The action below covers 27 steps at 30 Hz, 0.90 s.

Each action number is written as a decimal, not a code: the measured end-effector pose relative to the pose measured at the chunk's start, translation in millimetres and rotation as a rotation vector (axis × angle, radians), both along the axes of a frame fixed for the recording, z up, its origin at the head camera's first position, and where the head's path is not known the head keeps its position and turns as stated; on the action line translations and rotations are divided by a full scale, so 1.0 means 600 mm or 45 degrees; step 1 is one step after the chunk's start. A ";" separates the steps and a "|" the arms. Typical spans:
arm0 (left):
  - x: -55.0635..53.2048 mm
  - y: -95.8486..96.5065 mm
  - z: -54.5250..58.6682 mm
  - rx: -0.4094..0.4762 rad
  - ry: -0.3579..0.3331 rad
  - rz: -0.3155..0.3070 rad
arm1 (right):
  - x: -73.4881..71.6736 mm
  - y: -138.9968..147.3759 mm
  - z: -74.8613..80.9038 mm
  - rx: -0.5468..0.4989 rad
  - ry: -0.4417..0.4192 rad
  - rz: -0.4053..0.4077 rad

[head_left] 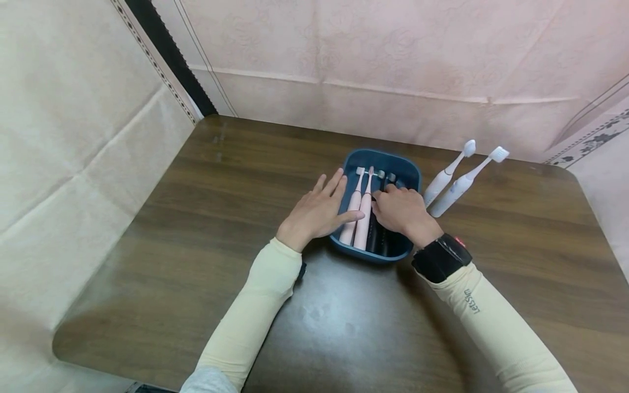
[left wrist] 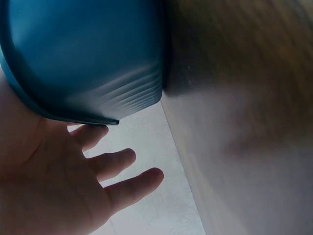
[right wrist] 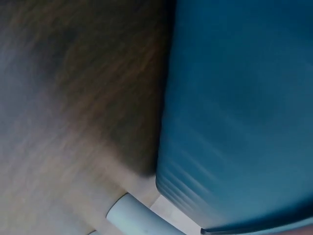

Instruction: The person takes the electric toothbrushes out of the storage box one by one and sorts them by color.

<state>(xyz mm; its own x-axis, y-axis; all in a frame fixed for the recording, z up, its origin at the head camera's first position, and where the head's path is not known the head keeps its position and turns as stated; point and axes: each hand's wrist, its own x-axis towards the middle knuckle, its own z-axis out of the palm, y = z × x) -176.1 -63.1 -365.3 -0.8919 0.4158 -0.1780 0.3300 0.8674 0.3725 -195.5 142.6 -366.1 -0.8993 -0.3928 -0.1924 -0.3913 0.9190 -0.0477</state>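
Observation:
A blue plastic basket [head_left: 375, 258] stands on the table. In it lie two pink electric toothbrushes [head_left: 362, 229] at the left, with black electric toothbrushes [head_left: 374, 237] to their right. My left hand [head_left: 316, 210] is at the basket's left rim, fingers spread and mostly straight, thumb over the pink handles. In the left wrist view its fingers [left wrist: 132, 188] stretch past the basket's rim. My right hand [head_left: 400, 210] reaches over the right rim, its curled fingers holding a black electric toothbrush among the dark handles; the fingertips are partly hidden.
Two white electric toothbrushes [head_left: 454, 191] lie side by side right of the basket, close to my right hand, heads toward the back edge. The brown wooden table [head_left: 211, 234] ends at a pale patterned cloth [head_left: 393, 65] behind.

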 end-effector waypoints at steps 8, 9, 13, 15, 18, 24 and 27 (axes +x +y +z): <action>0.001 0.000 0.000 -0.014 0.007 -0.008 | 0.003 0.006 -0.001 -0.244 0.029 -0.043; 0.001 0.001 0.000 -0.014 0.007 -0.008 | 0.003 0.007 -0.001 -0.270 0.028 -0.048; 0.000 0.001 0.001 -0.010 0.006 -0.012 | 0.006 0.008 0.003 -0.339 0.018 -0.070; 0.000 0.001 0.001 -0.011 0.009 -0.015 | 0.007 0.008 0.006 -0.363 0.017 -0.080; -0.001 0.001 0.002 -0.020 0.018 -0.021 | 0.011 0.008 0.010 -0.393 0.035 -0.084; -0.001 0.001 0.002 -0.016 0.012 -0.021 | 0.021 0.008 0.018 -0.435 0.091 -0.087; -0.001 0.001 0.002 -0.013 0.009 -0.017 | 0.026 0.008 0.021 -0.459 0.121 -0.087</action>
<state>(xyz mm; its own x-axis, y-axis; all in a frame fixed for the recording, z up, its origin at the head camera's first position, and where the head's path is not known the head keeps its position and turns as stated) -176.6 -62.2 -363.8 -0.8875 0.4259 -0.1759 0.3443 0.8666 0.3612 -179.7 147.2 -353.2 -0.9330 -0.3583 0.0330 -0.3476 0.8741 -0.3394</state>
